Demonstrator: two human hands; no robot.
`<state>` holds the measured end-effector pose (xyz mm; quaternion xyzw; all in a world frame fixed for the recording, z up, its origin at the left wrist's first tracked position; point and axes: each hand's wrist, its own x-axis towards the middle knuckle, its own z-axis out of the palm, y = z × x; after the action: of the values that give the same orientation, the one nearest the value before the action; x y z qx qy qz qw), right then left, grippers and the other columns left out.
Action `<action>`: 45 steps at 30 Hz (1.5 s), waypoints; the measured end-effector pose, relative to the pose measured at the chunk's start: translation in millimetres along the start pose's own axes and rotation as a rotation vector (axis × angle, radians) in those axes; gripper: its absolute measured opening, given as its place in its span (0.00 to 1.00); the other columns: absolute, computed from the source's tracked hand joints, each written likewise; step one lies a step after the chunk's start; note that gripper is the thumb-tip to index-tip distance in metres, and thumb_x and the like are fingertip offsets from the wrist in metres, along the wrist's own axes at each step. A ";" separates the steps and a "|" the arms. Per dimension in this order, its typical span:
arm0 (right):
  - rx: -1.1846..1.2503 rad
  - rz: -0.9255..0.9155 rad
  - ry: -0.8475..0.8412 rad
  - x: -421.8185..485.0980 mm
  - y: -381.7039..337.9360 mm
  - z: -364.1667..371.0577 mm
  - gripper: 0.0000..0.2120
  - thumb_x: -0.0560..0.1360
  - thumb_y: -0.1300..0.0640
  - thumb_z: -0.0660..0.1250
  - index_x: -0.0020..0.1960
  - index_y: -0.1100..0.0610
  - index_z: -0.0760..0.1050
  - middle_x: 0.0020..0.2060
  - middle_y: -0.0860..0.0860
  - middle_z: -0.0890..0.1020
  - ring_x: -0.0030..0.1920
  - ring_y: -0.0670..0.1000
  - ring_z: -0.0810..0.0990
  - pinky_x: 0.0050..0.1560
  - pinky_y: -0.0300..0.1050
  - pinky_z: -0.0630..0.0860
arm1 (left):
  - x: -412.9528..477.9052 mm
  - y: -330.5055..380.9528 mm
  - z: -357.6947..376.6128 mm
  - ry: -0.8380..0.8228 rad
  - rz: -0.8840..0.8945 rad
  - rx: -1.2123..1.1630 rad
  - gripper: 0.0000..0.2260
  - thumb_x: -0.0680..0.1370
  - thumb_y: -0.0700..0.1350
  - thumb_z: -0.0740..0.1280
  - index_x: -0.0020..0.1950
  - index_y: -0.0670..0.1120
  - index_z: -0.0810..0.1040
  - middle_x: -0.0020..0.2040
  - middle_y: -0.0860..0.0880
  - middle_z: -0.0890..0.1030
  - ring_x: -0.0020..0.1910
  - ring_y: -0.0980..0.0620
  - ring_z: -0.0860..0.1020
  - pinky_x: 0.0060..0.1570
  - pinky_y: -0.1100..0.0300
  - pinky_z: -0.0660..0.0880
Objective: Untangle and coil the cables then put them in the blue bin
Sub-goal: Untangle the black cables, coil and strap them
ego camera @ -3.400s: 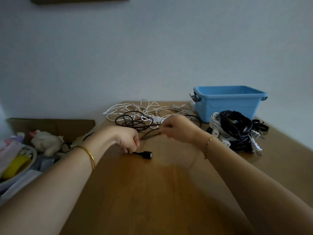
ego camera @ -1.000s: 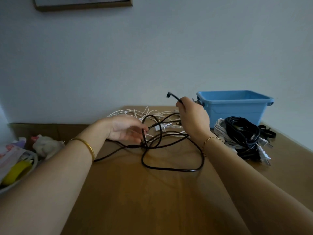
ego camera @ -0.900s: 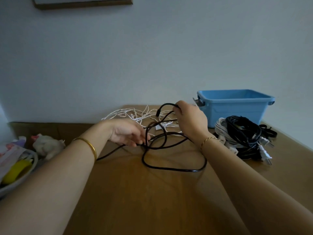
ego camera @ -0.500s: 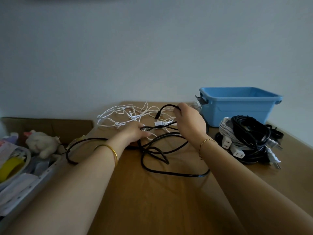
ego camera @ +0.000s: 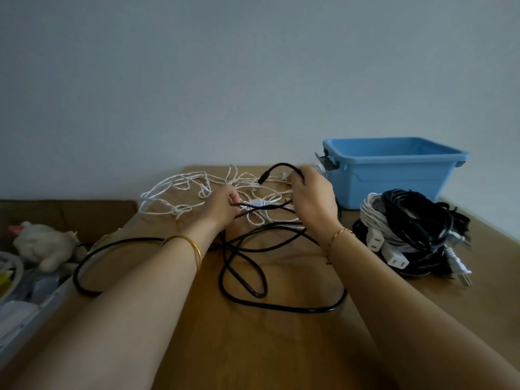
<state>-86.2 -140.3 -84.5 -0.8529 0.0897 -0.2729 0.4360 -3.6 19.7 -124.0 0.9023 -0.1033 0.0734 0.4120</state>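
The black cable (ego camera: 309, 310) sprawls in loose loops mid-table, just before a white tangle (ego camera: 174, 194) at 11 o'clock, the left hand (ego camera: 222, 208) pinching one strand and the right hand (ego camera: 312, 199) curled round its plug end, with the blue bin (ego camera: 394, 178) at 2 o'clock, its floor hidden.

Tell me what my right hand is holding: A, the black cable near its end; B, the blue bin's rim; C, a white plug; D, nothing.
A: the right hand grips the black cable, whose plug end arcs up over the white cable tangle.
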 end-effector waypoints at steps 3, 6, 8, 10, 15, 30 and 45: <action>0.067 -0.020 0.045 -0.9 -4.8 -2.1 0.13 0.80 0.52 0.54 0.50 0.59 0.74 0.43 0.56 0.80 0.45 0.59 0.77 0.45 0.54 0.73 | -4.0 6.5 0.3 0.061 0.009 -0.001 0.12 0.77 0.37 0.65 0.37 0.47 0.67 0.34 0.47 0.75 0.29 0.54 0.74 0.28 0.62 0.68; 0.151 -0.035 0.097 -0.1 -11.4 -6.1 0.13 0.79 0.52 0.55 0.50 0.58 0.74 0.42 0.56 0.80 0.45 0.60 0.78 0.48 0.60 0.75 | -9.9 16.5 -6.6 0.100 0.010 -0.147 0.11 0.80 0.39 0.63 0.41 0.48 0.65 0.37 0.47 0.74 0.29 0.54 0.74 0.26 0.62 0.68; 0.175 -0.060 0.116 -1.3 -17.2 -10.8 0.12 0.79 0.52 0.55 0.51 0.57 0.75 0.42 0.56 0.80 0.45 0.60 0.78 0.49 0.62 0.75 | -13.9 23.5 -15.6 0.123 0.014 -0.203 0.08 0.81 0.39 0.60 0.44 0.48 0.66 0.38 0.46 0.74 0.29 0.53 0.74 0.25 0.63 0.68; 0.212 -0.084 0.134 -3.2 -22.4 -17.0 0.12 0.79 0.52 0.55 0.52 0.57 0.75 0.41 0.55 0.80 0.44 0.57 0.78 0.49 0.61 0.75 | -18.8 31.1 -22.9 0.056 0.033 -0.160 0.02 0.82 0.40 0.58 0.50 0.45 0.68 0.36 0.46 0.74 0.28 0.52 0.73 0.26 0.63 0.68; 0.296 -0.091 0.113 -9.6 -36.3 -27.3 0.11 0.80 0.53 0.54 0.51 0.54 0.74 0.40 0.54 0.81 0.34 0.51 0.75 0.44 0.56 0.76 | -44.1 41.6 -32.6 -0.195 0.153 0.549 0.18 0.80 0.54 0.61 0.35 0.44 0.68 0.41 0.35 0.76 0.39 0.42 0.75 0.37 0.56 0.69; 0.322 0.044 -0.020 -6.6 -1.6 0.0 0.10 0.80 0.54 0.56 0.49 0.53 0.75 0.39 0.52 0.80 0.34 0.48 0.75 0.40 0.51 0.73 | -31.4 -9.4 -67.1 0.054 -0.219 0.376 0.19 0.76 0.40 0.68 0.65 0.42 0.69 0.62 0.40 0.72 0.52 0.41 0.79 0.47 0.52 0.79; 0.379 -0.009 -0.038 21.2 4.9 21.5 0.10 0.80 0.56 0.56 0.50 0.56 0.76 0.38 0.54 0.80 0.30 0.44 0.72 0.35 0.44 0.70 | 42.1 -49.2 -44.6 -0.006 -0.101 0.631 0.15 0.79 0.36 0.60 0.64 0.42 0.78 0.67 0.41 0.75 0.67 0.42 0.71 0.67 0.53 0.67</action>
<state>-56.4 -136.6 -90.3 -0.7608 0.0245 -0.2707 0.5893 47.2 79.6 -121.6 0.9898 -0.0317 0.0789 0.1147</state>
